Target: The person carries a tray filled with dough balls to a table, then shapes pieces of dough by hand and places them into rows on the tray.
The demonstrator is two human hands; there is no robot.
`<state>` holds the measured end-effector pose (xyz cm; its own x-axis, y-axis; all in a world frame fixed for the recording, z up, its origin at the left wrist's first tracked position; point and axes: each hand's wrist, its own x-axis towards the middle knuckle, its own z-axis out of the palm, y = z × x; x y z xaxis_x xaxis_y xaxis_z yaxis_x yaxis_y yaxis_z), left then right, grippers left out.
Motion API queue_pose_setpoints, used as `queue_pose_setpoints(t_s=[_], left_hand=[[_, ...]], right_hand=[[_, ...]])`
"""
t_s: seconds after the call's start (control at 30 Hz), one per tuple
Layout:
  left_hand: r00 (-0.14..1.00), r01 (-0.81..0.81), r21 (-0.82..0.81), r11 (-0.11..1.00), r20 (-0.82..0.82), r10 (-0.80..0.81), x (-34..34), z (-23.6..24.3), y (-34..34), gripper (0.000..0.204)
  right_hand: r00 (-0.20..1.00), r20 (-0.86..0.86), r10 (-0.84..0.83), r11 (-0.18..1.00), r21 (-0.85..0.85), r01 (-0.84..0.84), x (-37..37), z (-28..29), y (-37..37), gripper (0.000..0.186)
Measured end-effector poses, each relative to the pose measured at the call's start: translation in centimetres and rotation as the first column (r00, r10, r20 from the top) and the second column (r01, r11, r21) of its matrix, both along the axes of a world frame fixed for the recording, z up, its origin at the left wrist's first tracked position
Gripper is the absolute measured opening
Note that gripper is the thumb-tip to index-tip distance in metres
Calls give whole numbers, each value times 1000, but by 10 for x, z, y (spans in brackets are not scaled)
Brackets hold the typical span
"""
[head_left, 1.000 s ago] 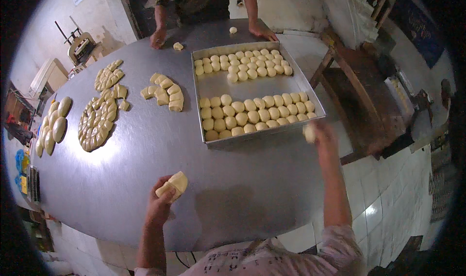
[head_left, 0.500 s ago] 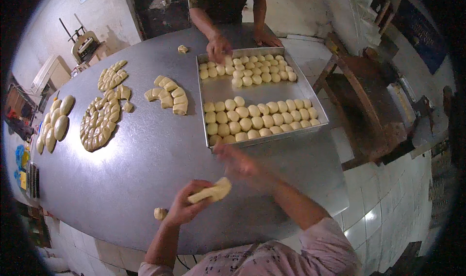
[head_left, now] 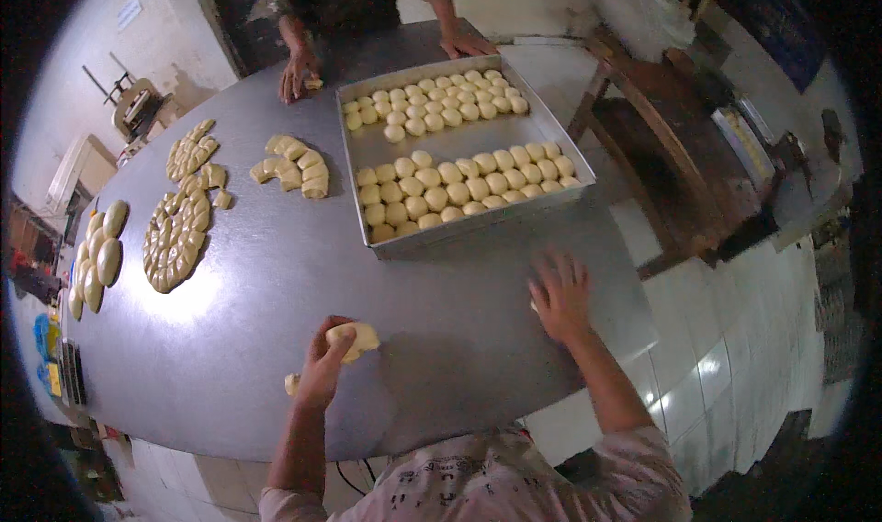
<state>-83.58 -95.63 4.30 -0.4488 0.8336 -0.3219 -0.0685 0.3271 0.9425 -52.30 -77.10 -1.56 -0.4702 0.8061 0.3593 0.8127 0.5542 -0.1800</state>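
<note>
Dough lump (head_left: 354,340) in left hand (head_left: 323,368)

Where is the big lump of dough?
In the head view, the dough lump sits in the left hand, low on the metal table, below the tray.

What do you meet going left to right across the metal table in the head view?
Oval dough loaves → round scored dough disc → curved row of cut dough pieces → left hand holding a dough lump → metal tray of dough balls → right hand.
</note>
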Motion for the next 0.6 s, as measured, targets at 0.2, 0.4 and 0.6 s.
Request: queue_pose_setpoints(t_s=[0.2,0.4,0.6], left_hand=[[933,294,50,955,-231,-275,9,-25,-2,32],[908,282,-12,959,-319,-271,19,-20,1,28],[940,180,22,983,-298,-165,10,-16,12,23]], right_hand=[[931,-216,293,937,-130,-325,-29,-24,-46,21],[973,-176,-150,988,-56,142,7,-5,45,23],[938,-327,112,989,-56,-137,18,-42,14,21]])
